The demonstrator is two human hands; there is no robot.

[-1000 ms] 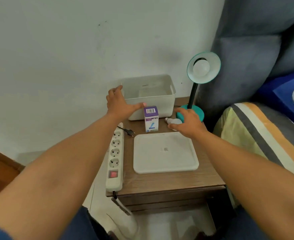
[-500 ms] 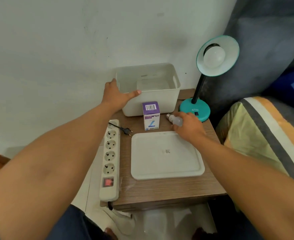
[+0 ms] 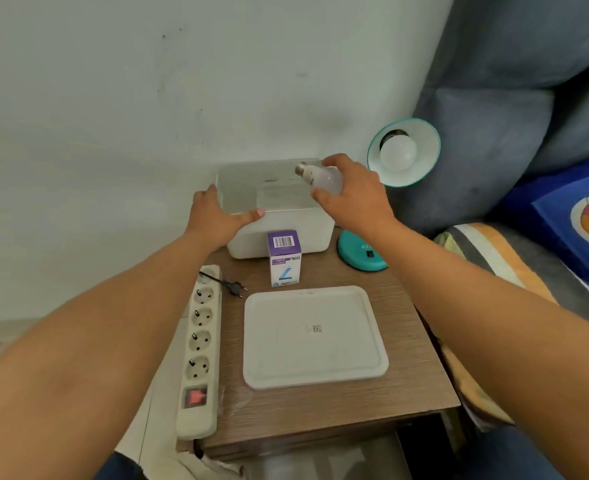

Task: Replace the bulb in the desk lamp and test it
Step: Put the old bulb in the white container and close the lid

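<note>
My right hand point(image 3: 353, 195) grips a white bulb point(image 3: 319, 176) by its globe, metal screw base pointing left, held over the open white bin point(image 3: 279, 233). My left hand point(image 3: 218, 216) grasps the bin's front left rim, thumb along the edge. The teal desk lamp point(image 3: 404, 152) stands at the right with a white bulb in its shade, which faces me; its round base point(image 3: 360, 251) sits on the wooden table point(image 3: 414, 344). A purple and white bulb box point(image 3: 283, 258) stands upright in front of the bin.
A white lid point(image 3: 314, 336) lies flat mid-table. A white power strip point(image 3: 199, 351) with a red switch runs along the left edge, and a black plug point(image 3: 236, 288) lies unplugged beside it. The wall is behind; a grey headboard and bedding lie at the right.
My right hand has lifted the loose bulb from the table near the lamp base up over the bin. My left hand has stayed on the bin's rim.
</note>
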